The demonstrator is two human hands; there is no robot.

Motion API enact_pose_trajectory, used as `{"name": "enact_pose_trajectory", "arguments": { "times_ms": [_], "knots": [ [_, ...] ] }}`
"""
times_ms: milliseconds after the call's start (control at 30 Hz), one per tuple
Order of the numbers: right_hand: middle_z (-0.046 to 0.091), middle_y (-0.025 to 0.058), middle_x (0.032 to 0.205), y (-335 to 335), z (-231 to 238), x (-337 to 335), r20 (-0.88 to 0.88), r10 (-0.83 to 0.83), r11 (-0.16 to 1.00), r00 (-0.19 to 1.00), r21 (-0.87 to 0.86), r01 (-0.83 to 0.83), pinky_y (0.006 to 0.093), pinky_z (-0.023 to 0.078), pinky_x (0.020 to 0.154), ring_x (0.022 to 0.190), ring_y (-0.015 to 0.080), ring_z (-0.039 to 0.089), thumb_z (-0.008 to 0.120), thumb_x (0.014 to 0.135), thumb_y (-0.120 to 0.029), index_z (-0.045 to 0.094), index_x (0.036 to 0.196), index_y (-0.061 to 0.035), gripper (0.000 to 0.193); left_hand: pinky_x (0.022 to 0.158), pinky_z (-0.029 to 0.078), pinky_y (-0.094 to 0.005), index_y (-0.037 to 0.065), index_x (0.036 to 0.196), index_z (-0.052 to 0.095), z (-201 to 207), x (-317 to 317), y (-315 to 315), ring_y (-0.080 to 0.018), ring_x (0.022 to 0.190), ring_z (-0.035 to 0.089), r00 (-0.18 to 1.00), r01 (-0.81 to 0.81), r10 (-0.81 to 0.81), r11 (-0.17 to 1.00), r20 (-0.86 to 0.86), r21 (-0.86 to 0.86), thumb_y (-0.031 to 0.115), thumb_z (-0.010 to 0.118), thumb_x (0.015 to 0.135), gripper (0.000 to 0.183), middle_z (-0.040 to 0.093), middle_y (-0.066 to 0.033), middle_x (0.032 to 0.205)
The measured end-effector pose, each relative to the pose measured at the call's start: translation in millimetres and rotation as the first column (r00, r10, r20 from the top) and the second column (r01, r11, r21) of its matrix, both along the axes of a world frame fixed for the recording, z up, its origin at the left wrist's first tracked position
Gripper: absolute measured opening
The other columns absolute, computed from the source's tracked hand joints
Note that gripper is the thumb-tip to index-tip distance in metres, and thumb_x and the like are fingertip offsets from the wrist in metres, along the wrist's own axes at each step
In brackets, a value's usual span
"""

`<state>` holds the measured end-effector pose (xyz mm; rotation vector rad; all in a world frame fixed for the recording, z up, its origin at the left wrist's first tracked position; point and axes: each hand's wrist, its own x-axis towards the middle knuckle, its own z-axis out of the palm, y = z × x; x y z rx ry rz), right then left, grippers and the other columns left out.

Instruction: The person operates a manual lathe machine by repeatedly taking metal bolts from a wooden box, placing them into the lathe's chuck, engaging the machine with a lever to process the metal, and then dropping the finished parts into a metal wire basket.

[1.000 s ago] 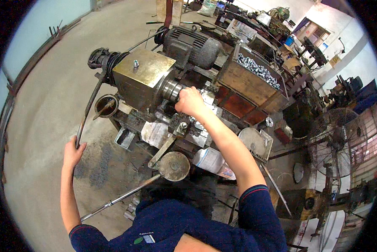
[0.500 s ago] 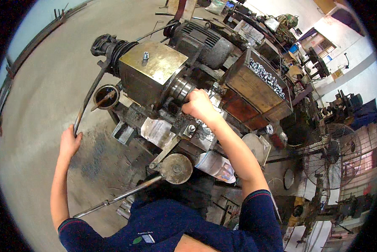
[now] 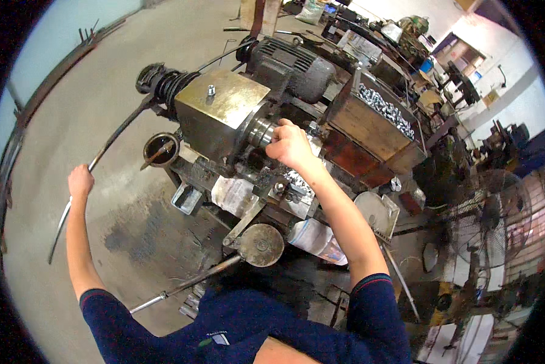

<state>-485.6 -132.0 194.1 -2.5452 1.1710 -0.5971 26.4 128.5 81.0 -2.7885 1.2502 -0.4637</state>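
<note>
My left hand (image 3: 80,181) is wrapped round a long metal lever (image 3: 116,136), out to the left of the machine. The lever runs up to a black ribbed collar (image 3: 166,85) at the back end of the headstock, and its lower end sticks out below my fist. At the front of the steel spindle nose (image 3: 261,131) my right hand (image 3: 290,145) is closed, fingers bent at the spindle's face. Whatever sits between those fingers is hidden. On the brass-coloured headstock cover (image 3: 227,97) stands a small metal fitting (image 3: 211,90).
Right of the spindle is a wooden box (image 3: 369,121) full of shiny small metal parts (image 3: 386,110). A motor (image 3: 292,68) sits behind the headstock. Left of the bed hangs a round pot (image 3: 161,149) with a brush. Nearer me are a round metal disc (image 3: 261,245) and a rod.
My left hand has swung the lever outward to the left and up, away from the machine. The right hand stays at the spindle. The whole view has shifted slightly.
</note>
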Motion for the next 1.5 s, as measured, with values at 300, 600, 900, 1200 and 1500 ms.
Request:
{"name": "enact_pose_trajectory", "arguments": {
  "times_ms": [300,600,900,1200,1500],
  "knots": [
    [0.052,0.0210,0.116,39,20,-128,0.333,0.081,0.972,0.939,-0.234,-0.001,0.0367,0.046,0.083,0.100,0.0363,0.055,0.061,0.057,-0.011,0.058,0.074,-0.0042,0.020,0.069,0.046,-0.0335,0.003,0.102,0.059,-106,-135,-59,-0.0261,0.082,0.062,0.674,0.152,-0.408,0.892,-0.615,-0.425,0.022,0.060,0.076,0.032,0.064,-0.0162,0.085],
    [0.059,0.0156,0.106,134,-50,-349,0.045,-0.610,0.792,0.791,0.062,0.608,0.0345,0.046,0.079,0.092,0.0320,0.058,0.062,0.055,-0.012,0.062,0.077,-0.0019,0.024,0.062,0.048,-0.0397,0.015,0.092,0.060,-156,-183,-123,-0.0256,0.079,0.062,0.783,0.618,-0.548,0.637,-0.293,0.461,0.021,0.065,0.065,0.028,0.063,-0.0086,0.086],
    [0.056,0.0134,0.111,259,-139,-549,-0.574,-0.818,0.124,-0.040,-0.243,0.962,0.0416,0.038,0.090,0.110,0.0286,0.048,0.057,0.068,-0.020,0.053,0.110,-0.0098,0.044,0.072,0.048,-0.0398,0.016,0.100,0.062,-110,-206,-108,-0.0281,0.086,0.060,0.814,0.465,-0.292,0.846,-0.502,0.262,0.027,0.062,0.071,0.031,0.063,-0.0109,0.092],
    [0.060,0.0200,0.072,354,-161,-450,-0.491,-0.856,0.270,0.163,-0.155,0.950,0.0462,0.048,0.061,0.069,0.0387,0.059,0.064,0.053,-0.022,0.054,0.080,-0.0028,0.034,0.068,0.050,-0.0327,0.007,0.103,0.063,-153,-161,-38,-0.0211,0.061,0.064,0.654,0.299,-0.059,0.936,-0.754,0.185,0.020,0.063,0.069,0.036,0.064,-0.0135,0.063],
    [0.059,0.0231,0.070,376,-137,-359,-0.442,-0.855,0.243,0.272,0.122,0.962,0.0481,0.046,0.063,0.069,0.0419,0.058,0.063,0.054,-0.025,0.052,0.085,0.0000,0.041,0.070,0.049,-0.0347,0.008,0.103,0.062,-190,-141,-54,-0.0283,0.075,0.063,0.602,0.255,-0.218,0.964,-0.768,-0.074,0.010,0.057,0.066,0.037,0.064,-0.0160,0.079]
  ]
}}
